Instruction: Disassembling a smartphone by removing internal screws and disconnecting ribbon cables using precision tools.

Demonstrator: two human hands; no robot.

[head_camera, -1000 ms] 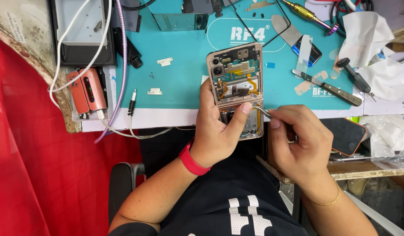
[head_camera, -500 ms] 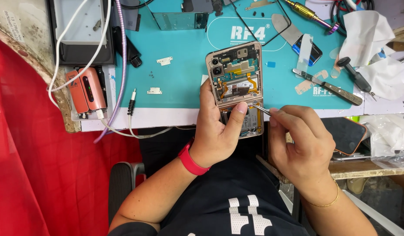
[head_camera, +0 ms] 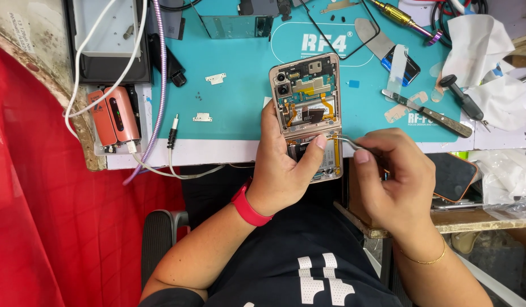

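The open phone (head_camera: pixel 306 108) sits above the tabletop (head_camera: pixel 229 102) edge, held tight in the left hand (head_camera: pixel 285 165); the right hand (head_camera: pixel 396 182) pinches thin tweezers (head_camera: pixel 345 142) at its middle; a slip could tear the orange strips or drop the phone.

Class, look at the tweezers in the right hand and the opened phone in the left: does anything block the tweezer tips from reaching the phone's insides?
Nothing visible does. The tweezers in the right hand already meet the opened phone at its middle; the left hand thumb rests just beside the tips.
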